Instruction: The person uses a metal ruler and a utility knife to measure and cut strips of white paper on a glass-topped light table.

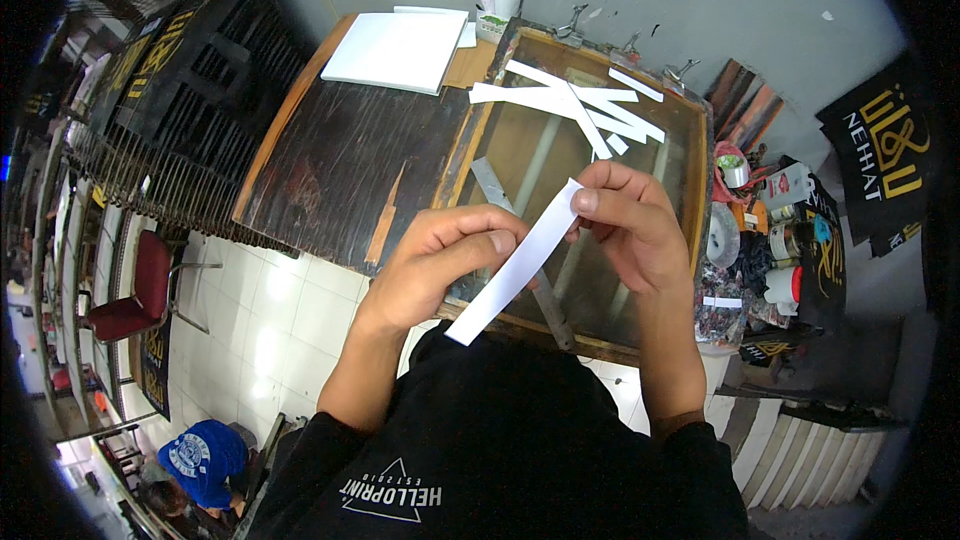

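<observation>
A white paper strip is stretched slantwise between my two hands, above a wood-framed screen. My right hand pinches its upper end between thumb and fingertips. Closed at the strip's left edge, my left hand grips it near the middle with the thumb on top. The lower end hangs free in front of my black shirt. Beneath my hands a grey metal ruler lies across the screen, partly covered by the strip and my fingers. Several loose white strips lie crossed on the screen's far part.
A stack of white sheets rests on the dark worn tabletop at the far left. Metal hinge clamps line the back. Jars and a tape roll crowd the right side. A red chair and a person in blue are at left.
</observation>
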Demonstrator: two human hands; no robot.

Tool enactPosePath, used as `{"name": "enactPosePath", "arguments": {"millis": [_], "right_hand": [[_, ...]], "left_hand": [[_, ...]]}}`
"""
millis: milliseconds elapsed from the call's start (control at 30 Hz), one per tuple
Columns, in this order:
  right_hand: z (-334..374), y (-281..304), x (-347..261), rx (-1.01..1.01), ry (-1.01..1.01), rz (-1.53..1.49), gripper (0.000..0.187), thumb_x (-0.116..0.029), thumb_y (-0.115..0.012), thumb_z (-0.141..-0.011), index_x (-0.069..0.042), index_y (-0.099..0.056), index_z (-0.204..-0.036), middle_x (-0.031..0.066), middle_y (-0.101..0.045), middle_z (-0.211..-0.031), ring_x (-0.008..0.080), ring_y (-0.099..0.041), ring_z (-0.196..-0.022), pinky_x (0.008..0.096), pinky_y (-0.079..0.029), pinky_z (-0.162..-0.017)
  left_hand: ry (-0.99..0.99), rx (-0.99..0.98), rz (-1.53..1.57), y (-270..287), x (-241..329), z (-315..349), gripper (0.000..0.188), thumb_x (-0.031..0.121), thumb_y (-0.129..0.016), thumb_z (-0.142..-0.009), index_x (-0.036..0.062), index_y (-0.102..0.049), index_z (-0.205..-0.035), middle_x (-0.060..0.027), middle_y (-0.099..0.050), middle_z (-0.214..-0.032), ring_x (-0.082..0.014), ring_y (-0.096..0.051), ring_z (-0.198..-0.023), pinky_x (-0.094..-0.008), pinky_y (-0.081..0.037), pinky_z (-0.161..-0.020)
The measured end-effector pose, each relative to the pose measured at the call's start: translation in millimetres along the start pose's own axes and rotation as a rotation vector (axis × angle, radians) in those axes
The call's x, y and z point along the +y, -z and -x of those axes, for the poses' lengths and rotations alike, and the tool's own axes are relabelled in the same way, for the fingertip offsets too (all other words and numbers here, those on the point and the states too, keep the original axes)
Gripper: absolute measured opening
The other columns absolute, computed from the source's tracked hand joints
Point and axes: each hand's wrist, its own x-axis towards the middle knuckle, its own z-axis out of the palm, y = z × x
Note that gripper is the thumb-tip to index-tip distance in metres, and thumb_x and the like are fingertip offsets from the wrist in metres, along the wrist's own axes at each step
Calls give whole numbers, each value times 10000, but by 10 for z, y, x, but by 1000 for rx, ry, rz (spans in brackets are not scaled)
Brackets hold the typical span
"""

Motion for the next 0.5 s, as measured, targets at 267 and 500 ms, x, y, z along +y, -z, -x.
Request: {"name": "enactPosePath", "arguments": {"millis": [267,500], "right_hand": [[103,-57,20,197,372,396,141,-90,-762,-878,-14,-687,-971,60,-701,-916,130,-644,-824,286,-513,-756],[342,-94,345,-44,1048,1390,192,-71,-743,-787,-75,-679,-968,55,-656,-1046,245,-636,-947,391,-529,-771]], "left_hand": [[-131,470,-580,79,-137,-43,337,277,-566,-1033,-28,-695,-969,-96,-724,-923,-129,-665,-785,-275,-523,-721],[160,190,216,-32,-487,-225,472,385,-528,-1056,-52,-689,-980,-123,-714,-895,-117,-658,-801,-228,-504,-705]]}}
